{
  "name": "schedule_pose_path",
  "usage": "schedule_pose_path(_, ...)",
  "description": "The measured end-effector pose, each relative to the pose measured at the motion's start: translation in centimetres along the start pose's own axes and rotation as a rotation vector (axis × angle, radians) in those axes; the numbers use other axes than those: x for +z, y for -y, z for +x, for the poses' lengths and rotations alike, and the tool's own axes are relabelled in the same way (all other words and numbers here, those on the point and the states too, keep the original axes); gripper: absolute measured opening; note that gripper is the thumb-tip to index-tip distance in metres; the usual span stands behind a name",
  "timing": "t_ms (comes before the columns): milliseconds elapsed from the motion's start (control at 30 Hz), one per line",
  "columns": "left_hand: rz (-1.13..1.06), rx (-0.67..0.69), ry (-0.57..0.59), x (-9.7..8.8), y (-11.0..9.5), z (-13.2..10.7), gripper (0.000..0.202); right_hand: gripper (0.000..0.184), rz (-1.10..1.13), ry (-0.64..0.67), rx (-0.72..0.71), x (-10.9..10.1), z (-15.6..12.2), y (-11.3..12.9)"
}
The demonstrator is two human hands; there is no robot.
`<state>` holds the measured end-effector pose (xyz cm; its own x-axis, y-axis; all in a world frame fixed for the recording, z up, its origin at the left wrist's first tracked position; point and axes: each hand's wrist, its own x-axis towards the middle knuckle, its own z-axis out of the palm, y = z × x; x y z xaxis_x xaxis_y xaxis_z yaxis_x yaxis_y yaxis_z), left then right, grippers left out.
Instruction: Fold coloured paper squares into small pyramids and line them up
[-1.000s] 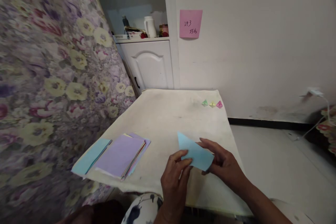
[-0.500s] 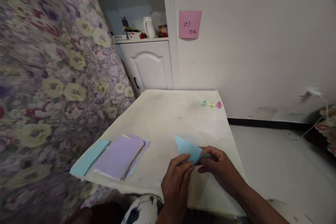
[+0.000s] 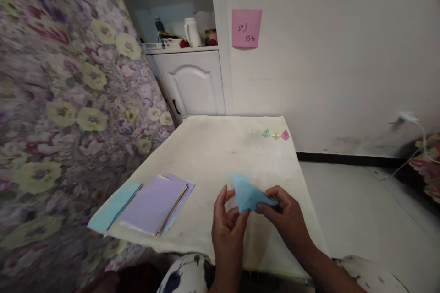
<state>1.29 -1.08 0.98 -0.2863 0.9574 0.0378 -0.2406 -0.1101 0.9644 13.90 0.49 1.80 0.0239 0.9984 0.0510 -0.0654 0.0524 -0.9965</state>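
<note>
A light-blue sheet of origami paper, folded into a triangular shape, is held above the near part of the cloth-covered table. My right hand pinches its right corner between thumb and fingers. At the lower left edge, my left hand grips the paper with the thumb in front, while its other fingers curl up behind and beside it. Three small folded paper pieces, green, yellow and pink, sit in a row at the table's far right corner.
On the table's left lie a stack of coloured paper with purple on top and a smaller blue stack. A floral curtain hangs along the left side. Behind the table stand a white cabinet and a wall with a pink note.
My left hand has turned, its fingers moving from the front of the paper to behind its left side. The blue paper is now tilted up more, still pinched by my right hand.
</note>
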Motion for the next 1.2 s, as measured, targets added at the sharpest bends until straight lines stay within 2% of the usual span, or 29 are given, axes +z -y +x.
schedule_pose_path(67,-0.039,-0.080,0.049,-0.3,0.1,0.4,0.057,0.023,-0.001,0.010,0.008,0.0,0.0,0.0)
schedule_pose_path(200,-0.025,-0.183,0.162,-0.9,0.5,0.8,0.026,0.046,-0.058,0.046,0.035,-0.1,0.2,0.0)
schedule_pose_path(300,0.008,-0.232,0.178,-1.2,0.7,0.9,0.018,0.036,-0.042,0.092,0.067,-0.5,0.5,-0.2)
schedule_pose_path(467,0.042,-0.296,0.223,-1.2,0.9,1.0,0.018,0.024,-0.083,0.070,0.053,-1.3,1.0,-0.3)
schedule_pose_path(667,0.092,-0.264,0.271,-1.1,0.6,0.9,0.019,0.020,-0.215,0.127,-0.032,-1.7,0.7,0.4)
schedule_pose_path(767,0.136,-0.227,0.256,-0.9,0.1,0.7,0.019,0.018,-0.315,0.120,-0.199,-1.7,0.6,0.6)
schedule_pose_path(900,0.173,-0.165,0.143,-0.4,-0.9,0.1,0.015,0.016,-0.394,0.081,-0.414,-1.7,0.3,0.5)
schedule_pose_path(1000,0.186,-0.136,0.090,-0.1,-1.5,-0.2,0.014,0.016,-0.412,0.055,-0.452,-1.8,0.1,0.3)
schedule_pose_path(1200,0.190,-0.138,0.090,0.0,-1.4,-0.1,0.013,0.015,-0.423,0.068,-0.465,-1.9,0.1,0.4)
